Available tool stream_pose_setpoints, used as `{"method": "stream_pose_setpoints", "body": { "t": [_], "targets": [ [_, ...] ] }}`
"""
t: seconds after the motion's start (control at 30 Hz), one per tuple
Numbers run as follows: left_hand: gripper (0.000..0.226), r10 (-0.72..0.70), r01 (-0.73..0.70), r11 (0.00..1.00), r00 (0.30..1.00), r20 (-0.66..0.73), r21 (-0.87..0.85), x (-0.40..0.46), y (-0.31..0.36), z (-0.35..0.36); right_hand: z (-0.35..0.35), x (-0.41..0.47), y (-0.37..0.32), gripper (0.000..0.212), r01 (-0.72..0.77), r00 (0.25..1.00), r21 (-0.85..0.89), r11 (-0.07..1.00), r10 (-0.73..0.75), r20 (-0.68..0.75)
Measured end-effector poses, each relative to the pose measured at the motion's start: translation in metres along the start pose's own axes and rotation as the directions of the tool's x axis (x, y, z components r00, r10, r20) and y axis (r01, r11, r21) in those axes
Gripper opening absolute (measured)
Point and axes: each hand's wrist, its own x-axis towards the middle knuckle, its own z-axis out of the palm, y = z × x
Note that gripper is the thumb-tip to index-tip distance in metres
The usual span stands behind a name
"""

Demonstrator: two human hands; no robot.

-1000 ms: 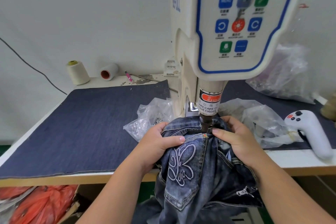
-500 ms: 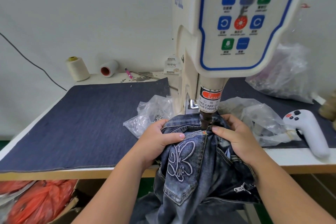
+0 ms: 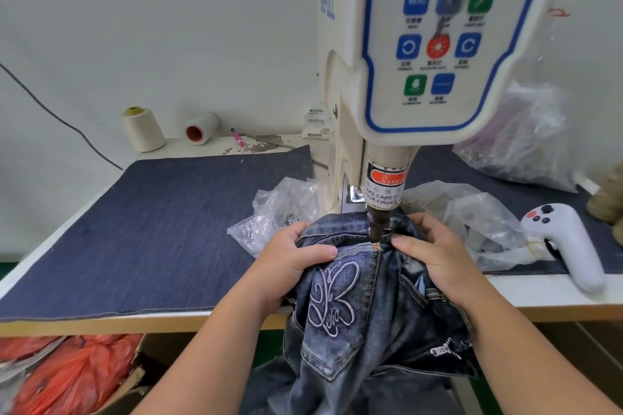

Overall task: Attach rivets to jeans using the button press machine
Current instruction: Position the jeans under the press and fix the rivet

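Both hands — left hand and right hand — grip the jeans, bunched at the table's edge, holding the pocket corner under the punch of the press — next, I'd judge, fire it with fingers clear.

Dark washed jeans bunched under button press machine – embroidered pocket up, punch on pocket corner

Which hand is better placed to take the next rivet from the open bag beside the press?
Probably the left hand: it grips the jeans right beside the open bag. The right hand is across the punch, with its thumb nearest it.
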Motion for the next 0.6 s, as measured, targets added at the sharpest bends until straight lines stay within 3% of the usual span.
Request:
{"method": "stream_pose_setpoints", "body": {
  "t": [0.37,0.6],
  "targets": [
    [0.046,0.025,-0.025,0.996,1.0,-0.004,-0.09,0.0025,-0.0009,-0.0013,-0.0009,0.0023,0.0016,0.02,-0.006,1.0,0.009,1.0,0.006,0.005],
    [0.042,-0.034,0.026,0.992,0.998,-0.061,-0.125,0.0031,0.0005,0.0003,-0.0002,0.0012,0.0002,0.019,-0.003,1.0,-0.001,1.0,0.003,0.003]
  ]
}}
